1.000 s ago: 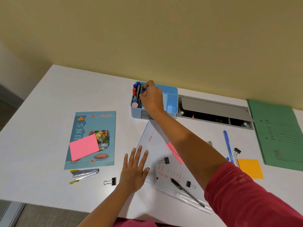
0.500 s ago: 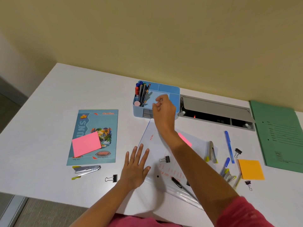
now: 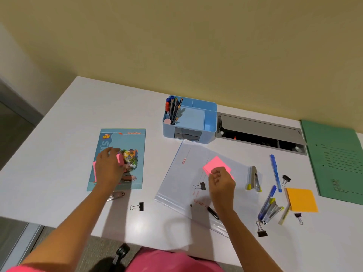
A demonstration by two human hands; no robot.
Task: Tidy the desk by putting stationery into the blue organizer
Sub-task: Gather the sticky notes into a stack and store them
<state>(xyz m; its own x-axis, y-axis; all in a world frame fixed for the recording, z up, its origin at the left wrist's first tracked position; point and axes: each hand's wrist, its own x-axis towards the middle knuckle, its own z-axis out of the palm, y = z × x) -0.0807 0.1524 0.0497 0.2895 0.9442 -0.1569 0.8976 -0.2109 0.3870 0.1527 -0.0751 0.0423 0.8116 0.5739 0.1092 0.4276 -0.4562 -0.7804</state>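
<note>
our right hand (image 3: 221,183) pinches a pink sticky pad (image 3: 215,163), in front of the blue organizer (image 3: 210,122). front-left of the organizer, our left hand (image 3: 109,167) covers a second pink pad (image 3: 120,159); we cannot tell its grip.

Forearms (image 3: 78,218) bare to the elbow; pink sleeve (image 3: 15,268) edge at left, blurred pink garment (image 3: 167,261) below, possibly a top

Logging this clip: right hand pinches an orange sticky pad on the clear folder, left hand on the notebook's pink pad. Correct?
Wrong colour: the head view shows the right hand pinching a pink sticky pad on the clear folder; the orange pad lies untouched.
</note>
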